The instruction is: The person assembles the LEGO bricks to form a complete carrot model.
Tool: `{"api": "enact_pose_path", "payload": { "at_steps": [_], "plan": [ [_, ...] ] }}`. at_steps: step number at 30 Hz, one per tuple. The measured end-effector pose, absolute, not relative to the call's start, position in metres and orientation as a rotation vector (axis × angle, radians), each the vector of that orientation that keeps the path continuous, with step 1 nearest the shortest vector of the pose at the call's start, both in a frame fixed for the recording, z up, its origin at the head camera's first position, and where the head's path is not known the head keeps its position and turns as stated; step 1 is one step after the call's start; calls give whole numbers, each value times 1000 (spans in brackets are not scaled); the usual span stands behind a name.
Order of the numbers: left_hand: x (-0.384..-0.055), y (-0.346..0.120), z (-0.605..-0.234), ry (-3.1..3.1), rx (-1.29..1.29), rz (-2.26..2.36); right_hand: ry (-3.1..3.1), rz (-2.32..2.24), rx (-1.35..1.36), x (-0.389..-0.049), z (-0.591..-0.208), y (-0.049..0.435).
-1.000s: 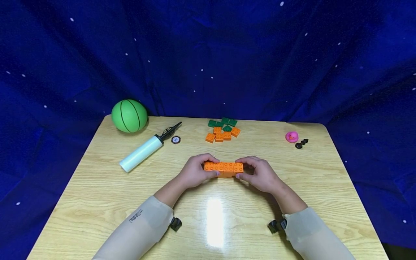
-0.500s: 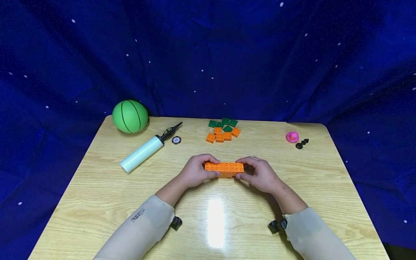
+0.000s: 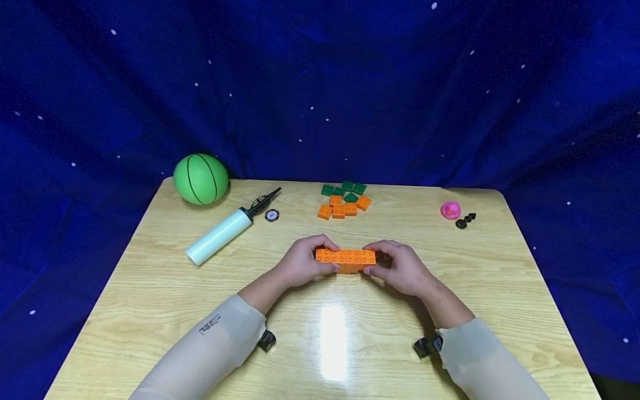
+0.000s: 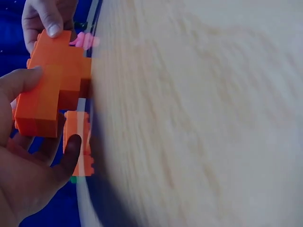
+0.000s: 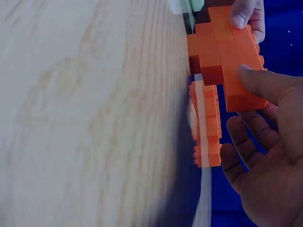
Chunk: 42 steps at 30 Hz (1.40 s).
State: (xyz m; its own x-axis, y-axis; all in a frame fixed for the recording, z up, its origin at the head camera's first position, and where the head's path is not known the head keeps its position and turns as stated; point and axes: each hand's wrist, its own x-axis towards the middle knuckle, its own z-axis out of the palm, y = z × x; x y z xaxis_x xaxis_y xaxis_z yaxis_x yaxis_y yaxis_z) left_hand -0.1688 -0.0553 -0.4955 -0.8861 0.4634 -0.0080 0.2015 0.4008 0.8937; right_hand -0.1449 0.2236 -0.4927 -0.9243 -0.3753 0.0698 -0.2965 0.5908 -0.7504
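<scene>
An orange toy brick structure (image 3: 350, 258) stands on the table between both hands. Its studded top row is the longest, and the layers below step inward to a narrow base, as the left wrist view shows. My left hand (image 3: 305, 261) grips the left end of the top row between thumb and fingers. At the right end, my right hand (image 3: 402, 268) pinches the same row, thumb on the near side. In the right wrist view the right thumb (image 5: 265, 82) presses the structure's side while other fingers curl loosely below it.
Behind the structure lie several loose orange bricks (image 3: 338, 211) and several green bricks (image 3: 347, 185). On the left are a green ball (image 3: 201, 179), a hand pump (image 3: 220, 236) and a poker chip (image 3: 272, 215). A pink rubber duck (image 3: 450, 210) and a small black object (image 3: 461, 223) sit at right.
Both hands keep their hold on the orange structure, which stays in place. The left forearm has shifted slightly outward.
</scene>
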Motion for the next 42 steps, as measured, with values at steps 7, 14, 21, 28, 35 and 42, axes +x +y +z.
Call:
{"api": "enact_pose_path", "payload": {
  "at_steps": [7,14,21,28,35,42],
  "plan": [
    [-173,-56,-500,2392,637,1453,2706,-1263,-572,-146,-493,224],
    [-175,-61,-502,2358,682,1459,2720,-1257,-575,-145,-494,224],
    [-181,-69,-499,2276,679,1577,2726,-1243,-582,-146,-493,224],
    [-193,-74,-496,2322,613,1679,2731,-1246,-592,-145,-493,225],
    [-205,-79,-497,2426,557,1694,2738,-1247,-612,-145,-494,224],
    [-221,-77,-500,2503,460,1661,2747,-1247,-607,-144,-493,224]
  ]
}}
